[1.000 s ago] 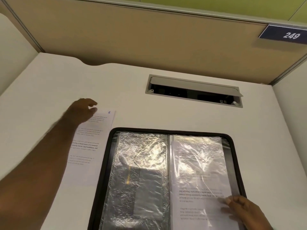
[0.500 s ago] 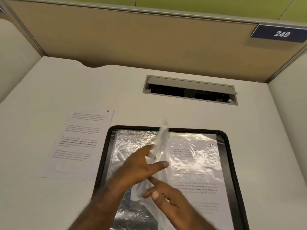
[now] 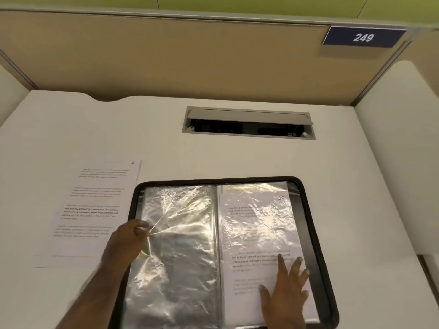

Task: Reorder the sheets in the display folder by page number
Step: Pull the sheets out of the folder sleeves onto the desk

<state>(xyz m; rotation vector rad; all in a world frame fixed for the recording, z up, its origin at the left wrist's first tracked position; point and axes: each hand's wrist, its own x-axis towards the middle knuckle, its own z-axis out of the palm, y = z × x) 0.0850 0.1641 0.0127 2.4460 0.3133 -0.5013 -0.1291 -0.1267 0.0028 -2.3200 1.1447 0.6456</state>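
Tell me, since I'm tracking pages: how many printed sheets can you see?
2: one loose sheet on the desk left of the folder, one sleeved sheet on its right; others may be hidden.

one display folder (image 3: 316, 233) lies open on one white desk (image 3: 356, 210), showing two plastic sleeves: one empty sleeve (image 3: 180, 233) on the left, one filled sleeve (image 3: 256, 224) on the right. two printed sheets: one loose sheet (image 3: 95, 205), one inside the right sleeve. two hands: left hand (image 3: 128, 243), right hand (image 3: 285, 293). one cable hatch (image 3: 248, 123), one number plate (image 3: 363, 37)
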